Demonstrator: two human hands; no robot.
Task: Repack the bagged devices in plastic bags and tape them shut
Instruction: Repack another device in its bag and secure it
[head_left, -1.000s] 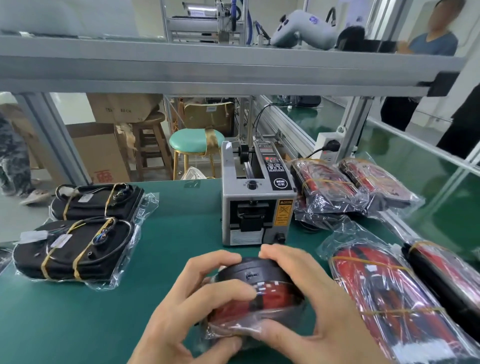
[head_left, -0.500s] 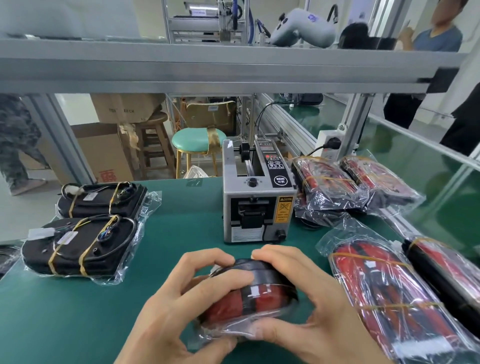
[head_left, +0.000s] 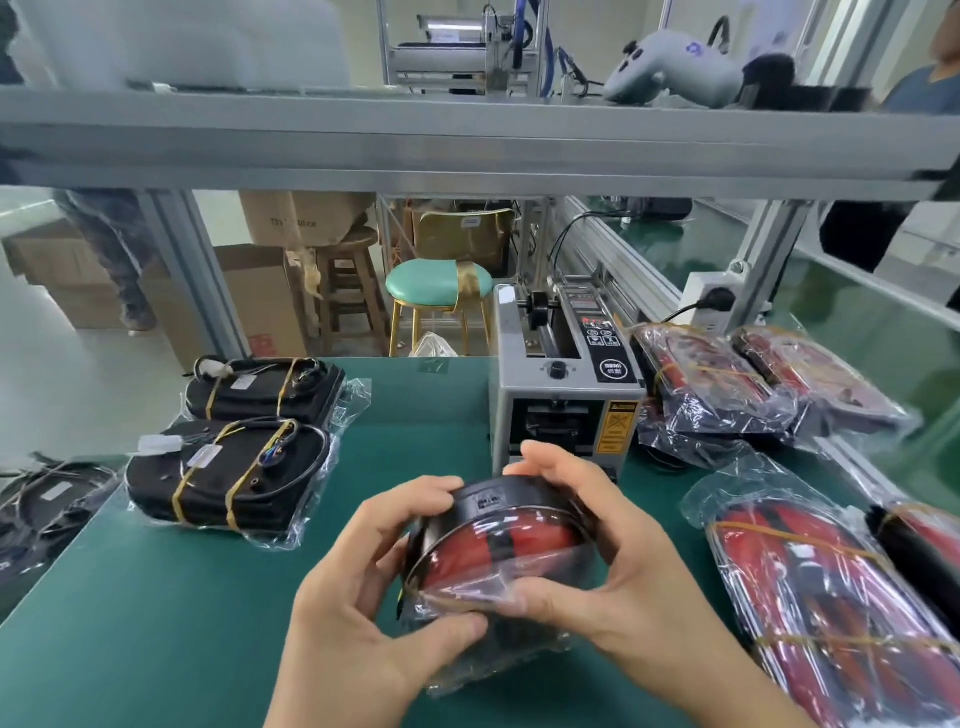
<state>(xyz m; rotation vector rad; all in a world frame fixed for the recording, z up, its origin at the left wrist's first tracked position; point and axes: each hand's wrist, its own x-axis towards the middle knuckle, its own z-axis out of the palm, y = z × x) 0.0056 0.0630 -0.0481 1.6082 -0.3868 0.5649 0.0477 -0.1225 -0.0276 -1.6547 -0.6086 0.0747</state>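
A red-and-black bagged device (head_left: 498, 540) is grasped above the bench (head_left: 171, 613) by the left hand (head_left: 363, 587) and right hand (head_left: 608, 566), its bag judged untaped, while several bagged units (head_left: 810, 597) lie aside.

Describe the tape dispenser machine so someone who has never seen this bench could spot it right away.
Start at the green table mat and look to the middle of its far edge, just beyond the two hands holding a bagged device. There stands the grey box-shaped tape dispenser machine. Unlike the plastic-bagged bundles lying flat on either side, it is upright, hard-sided and unwrapped, with a black control panel on top and a yellow warning label on its front.
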